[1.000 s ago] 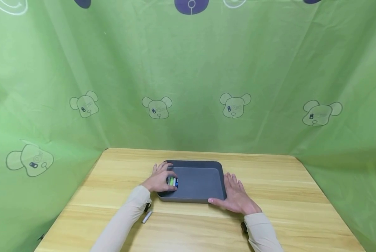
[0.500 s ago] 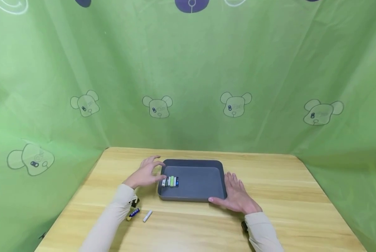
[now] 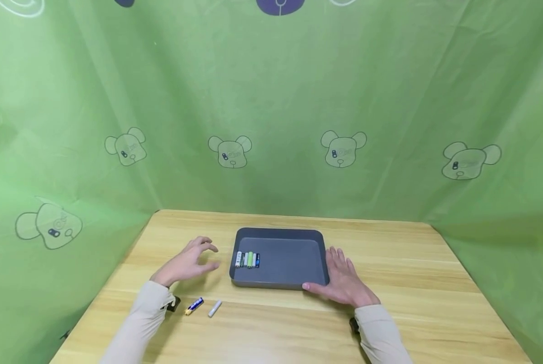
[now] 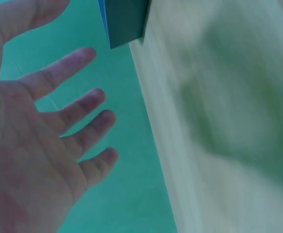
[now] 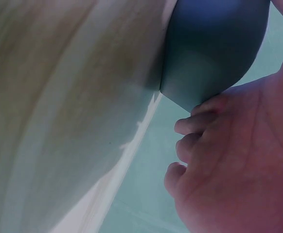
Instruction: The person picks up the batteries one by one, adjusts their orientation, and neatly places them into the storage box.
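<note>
My left hand hovers over the table to the left of the tray, fingers spread and slightly bent, holding nothing. Its bare palm also shows in the left wrist view. A dark grey rectangular tray holds a row of several batteries, side by side along its left wall: white, green and dark blue ones among them. My right hand lies against the tray's right side, fingers extended, thumb at the front right corner. In the right wrist view its fingers meet the tray's outer wall.
Two loose batteries lie on the wooden table in front of the tray's left part: a blue and yellow one and a whitish one. A green curtain with bear drawings surrounds the table at the back and sides.
My left hand has let go of the batteries at the tray's left wall and drawn back to the left, uncovering the row and the blue and yellow battery. My right hand has stayed put.
</note>
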### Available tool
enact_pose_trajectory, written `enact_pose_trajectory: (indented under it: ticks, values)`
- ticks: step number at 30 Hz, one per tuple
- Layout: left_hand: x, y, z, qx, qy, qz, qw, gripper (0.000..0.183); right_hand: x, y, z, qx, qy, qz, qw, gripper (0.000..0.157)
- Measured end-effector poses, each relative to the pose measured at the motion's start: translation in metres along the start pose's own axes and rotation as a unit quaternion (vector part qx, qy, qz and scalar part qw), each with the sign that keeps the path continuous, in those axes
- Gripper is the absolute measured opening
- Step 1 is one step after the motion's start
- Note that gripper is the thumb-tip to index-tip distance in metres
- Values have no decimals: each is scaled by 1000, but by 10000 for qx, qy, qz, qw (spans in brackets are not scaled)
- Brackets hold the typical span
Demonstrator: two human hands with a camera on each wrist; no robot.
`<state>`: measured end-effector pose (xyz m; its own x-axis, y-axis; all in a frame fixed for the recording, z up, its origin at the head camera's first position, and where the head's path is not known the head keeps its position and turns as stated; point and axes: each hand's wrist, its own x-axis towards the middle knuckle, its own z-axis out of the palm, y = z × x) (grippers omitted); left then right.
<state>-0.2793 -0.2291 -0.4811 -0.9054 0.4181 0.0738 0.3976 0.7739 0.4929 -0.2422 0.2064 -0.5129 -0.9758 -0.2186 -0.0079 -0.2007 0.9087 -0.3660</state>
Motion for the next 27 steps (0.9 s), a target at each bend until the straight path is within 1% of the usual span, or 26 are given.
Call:
enact_pose_trajectory:
  ticks: [2,7,12,15,18,21,24,27]
  values:
    - [-7,-2,-1,-88,-93,18,9999,47,0,0,0,8,-26,19,10000,129]
    - [-27,-9,-1,-386,-289,200,9986,48,0,0,1,14,-107,39,9999,130]
    - [-43,-18,2,-496,-467,543,9962,53,0,2,1,13,-68,37,10000,130]
    - [-55,-23,2,-623,-655,724,9933,56,1,2,2,23,-47,23,10000,130]
    - [-66,-25,3,-750,-880,769,9903,60,1,2,3,13,-62,30,10000,130]
    - [-75,-27,4,-785,-1037,722,9889,62,1,1,2,13,-56,34,10000,130]
    - [-80,-28,4,-790,-1110,679,9883,63,1,1,1,27,-55,36,10000,130]
    - [-83,-30,4,-796,-1176,673,9876,64,0,0,1,25,-66,42,10000,130]
